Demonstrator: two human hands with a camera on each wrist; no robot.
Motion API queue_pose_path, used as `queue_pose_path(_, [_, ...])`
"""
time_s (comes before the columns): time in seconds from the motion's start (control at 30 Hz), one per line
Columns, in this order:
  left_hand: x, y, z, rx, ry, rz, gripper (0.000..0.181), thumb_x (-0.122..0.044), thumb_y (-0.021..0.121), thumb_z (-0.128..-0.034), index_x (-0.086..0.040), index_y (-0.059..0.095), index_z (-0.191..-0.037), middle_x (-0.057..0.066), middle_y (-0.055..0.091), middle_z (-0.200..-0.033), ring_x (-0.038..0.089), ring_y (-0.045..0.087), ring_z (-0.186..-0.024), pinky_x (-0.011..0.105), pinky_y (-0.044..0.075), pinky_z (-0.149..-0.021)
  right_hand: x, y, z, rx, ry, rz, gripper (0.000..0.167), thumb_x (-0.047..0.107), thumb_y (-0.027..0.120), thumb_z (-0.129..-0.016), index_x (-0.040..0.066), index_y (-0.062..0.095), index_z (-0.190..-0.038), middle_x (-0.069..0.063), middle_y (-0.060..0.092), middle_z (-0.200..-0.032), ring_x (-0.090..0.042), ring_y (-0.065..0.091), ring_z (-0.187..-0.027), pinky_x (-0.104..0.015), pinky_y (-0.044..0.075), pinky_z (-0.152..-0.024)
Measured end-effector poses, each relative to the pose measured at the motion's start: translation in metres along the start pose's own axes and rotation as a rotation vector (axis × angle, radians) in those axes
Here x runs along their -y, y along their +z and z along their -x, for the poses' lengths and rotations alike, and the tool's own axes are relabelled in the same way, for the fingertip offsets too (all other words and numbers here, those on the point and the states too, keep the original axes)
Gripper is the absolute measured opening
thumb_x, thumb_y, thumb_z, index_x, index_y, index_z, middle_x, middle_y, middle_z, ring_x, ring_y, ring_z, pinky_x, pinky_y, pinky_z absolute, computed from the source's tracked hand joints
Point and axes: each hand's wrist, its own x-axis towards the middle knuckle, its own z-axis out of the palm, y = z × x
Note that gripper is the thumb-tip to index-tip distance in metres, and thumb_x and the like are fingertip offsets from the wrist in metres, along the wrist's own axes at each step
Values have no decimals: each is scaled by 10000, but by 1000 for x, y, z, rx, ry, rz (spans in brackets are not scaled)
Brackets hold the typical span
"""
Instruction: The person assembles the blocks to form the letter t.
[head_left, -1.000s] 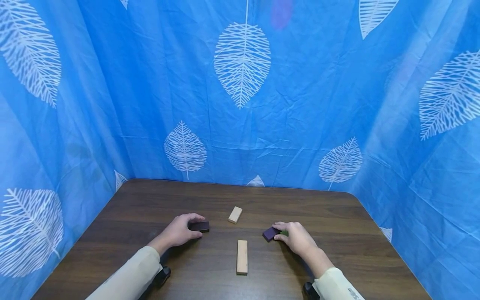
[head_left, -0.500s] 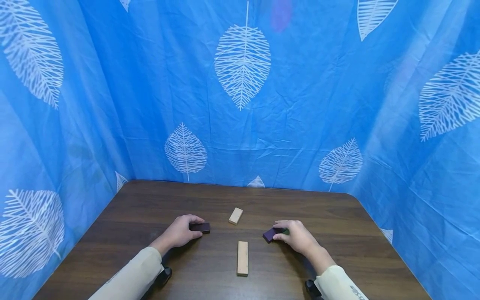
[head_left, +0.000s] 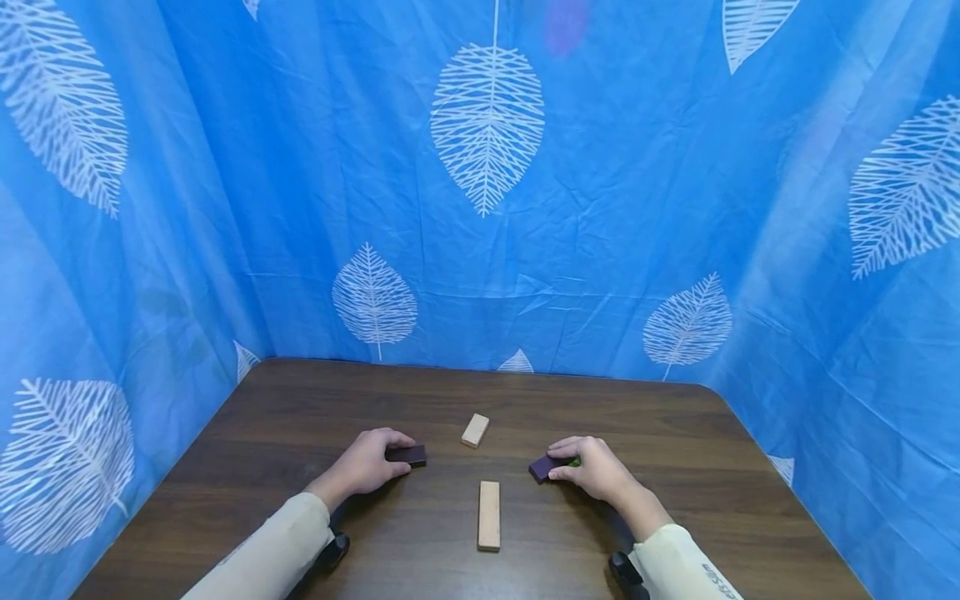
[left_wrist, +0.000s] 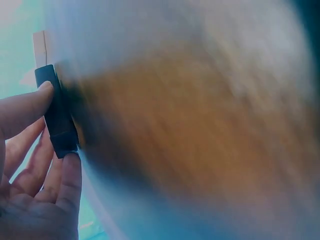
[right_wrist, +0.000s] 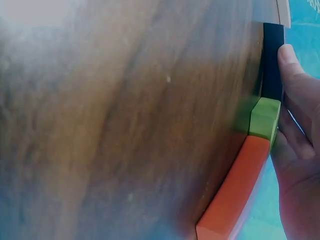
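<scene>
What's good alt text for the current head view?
A person's left hand grips a dark block and right hand a purple block on a brown table. Midway across lie a short pale block and, nearer the camera, a longer pale block; a blue curtain with white leaf prints hangs behind.

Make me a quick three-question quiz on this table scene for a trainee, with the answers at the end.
1. True or false: the right hand is holding nothing.
2. In the right wrist view, which colour shows just below the green block? a) yellow b) orange c) white
3. In the head view, how many pale blocks show on the table?

Key:
1. False; it grips a purple block.
2. b, from an orange block.
3. Two, one farther from the person than the other.
</scene>
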Motion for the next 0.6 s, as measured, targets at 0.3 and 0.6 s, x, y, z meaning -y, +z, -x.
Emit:
queue_pose_path(0.3, [-14,5,-1,-4,51,34,311,-135,796,-878,-144,730,-1182,33,680,-1172,269,606,-1114,537,447,-992,12,-10,-7,67,11,76,285,125,863,-780,32,793,-1040,-88,738,-1046,-305,674,-1024,-478,525,-892])
queue_pose_path(0.6, [-30,18,-6,25,153,51,289,-137,788,-888,-128,729,-1171,26,679,-1132,243,607,-1058,514,478,-947,17,-11,-12,81,87,71,266,105,879,-747,68,809,-1001,-55,749,-997,-266,678,-982,-449,536,-872])
